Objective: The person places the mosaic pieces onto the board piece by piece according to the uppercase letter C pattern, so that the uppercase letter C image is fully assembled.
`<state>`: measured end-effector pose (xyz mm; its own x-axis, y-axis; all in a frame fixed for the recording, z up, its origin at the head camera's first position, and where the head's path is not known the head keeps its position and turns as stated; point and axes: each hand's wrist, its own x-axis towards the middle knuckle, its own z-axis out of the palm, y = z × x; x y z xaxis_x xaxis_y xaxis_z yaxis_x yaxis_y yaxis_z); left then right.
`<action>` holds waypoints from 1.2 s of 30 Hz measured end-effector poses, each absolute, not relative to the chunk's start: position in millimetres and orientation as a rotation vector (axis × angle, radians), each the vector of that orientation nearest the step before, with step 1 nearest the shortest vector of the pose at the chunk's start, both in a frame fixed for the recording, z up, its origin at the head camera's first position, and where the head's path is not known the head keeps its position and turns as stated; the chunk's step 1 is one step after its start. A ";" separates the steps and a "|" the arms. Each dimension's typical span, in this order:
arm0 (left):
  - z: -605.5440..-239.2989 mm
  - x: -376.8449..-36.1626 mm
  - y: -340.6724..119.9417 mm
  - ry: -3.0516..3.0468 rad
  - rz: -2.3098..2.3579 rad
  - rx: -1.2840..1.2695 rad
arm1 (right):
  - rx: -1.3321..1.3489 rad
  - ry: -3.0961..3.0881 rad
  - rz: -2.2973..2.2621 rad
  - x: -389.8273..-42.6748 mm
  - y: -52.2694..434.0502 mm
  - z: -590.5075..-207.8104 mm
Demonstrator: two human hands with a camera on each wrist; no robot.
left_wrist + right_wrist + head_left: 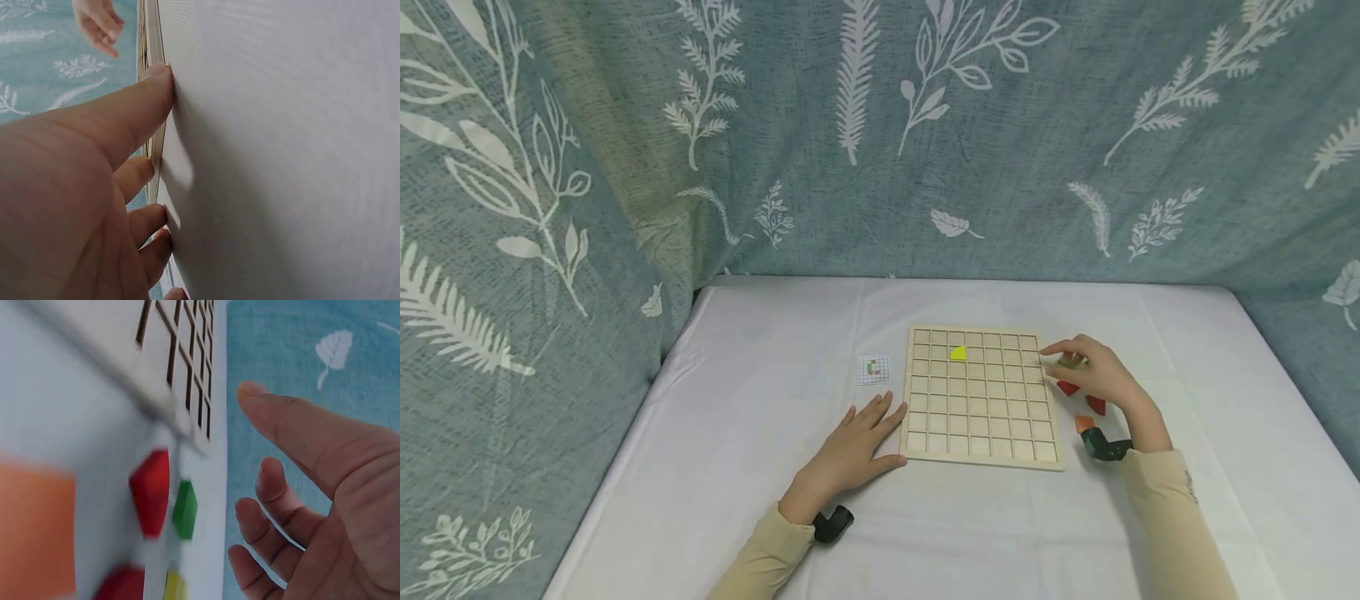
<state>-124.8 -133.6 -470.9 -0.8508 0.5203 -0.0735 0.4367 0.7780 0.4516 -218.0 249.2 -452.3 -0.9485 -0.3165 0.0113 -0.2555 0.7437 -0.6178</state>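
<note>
A pale wooden grid board [982, 463] lies on the table, with one yellow quarter-round piece [958, 353] in a cell of its upper part. My left hand [850, 454] rests flat with spread fingers, its fingertips touching the board's left edge and lower left corner. Over the loose pieces at the board's right edge hovers my right hand [1097, 372], fingers relaxed and nothing between them. Below it lie a green piece [185, 509], a red piece [150, 494], another red piece [1097, 405] and an orange piece [1084, 423]. Part of a yellow piece [175, 586] shows in the right wrist view.
A small card [873, 369] printed with a coloured grid pattern lies left of the board. White cloth [760, 358] covers the table, and a leaf-patterned blue-green curtain [820, 217] hangs behind and at the sides. Black wrist cameras [833, 525] sit on both wrists.
</note>
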 end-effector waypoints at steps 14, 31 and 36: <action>-472.5 -126.7 -132.3 2.784 0.585 0.750 | -0.326 2.898 -0.958 -201.2 295.5 -450.1; -471.0 -126.4 -129.9 2.793 0.613 0.735 | -0.012 2.775 -0.963 -197.7 339.5 -459.5; -471.0 -126.7 -128.9 2.791 0.616 0.731 | -0.041 2.762 -0.937 -198.8 345.1 -465.9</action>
<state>-126.7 -128.9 -471.0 -0.8602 0.5041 -0.0771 0.4248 0.7920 0.4385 -198.8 345.1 -465.9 -0.9744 -0.0979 -0.2024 0.0455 0.7956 -0.6041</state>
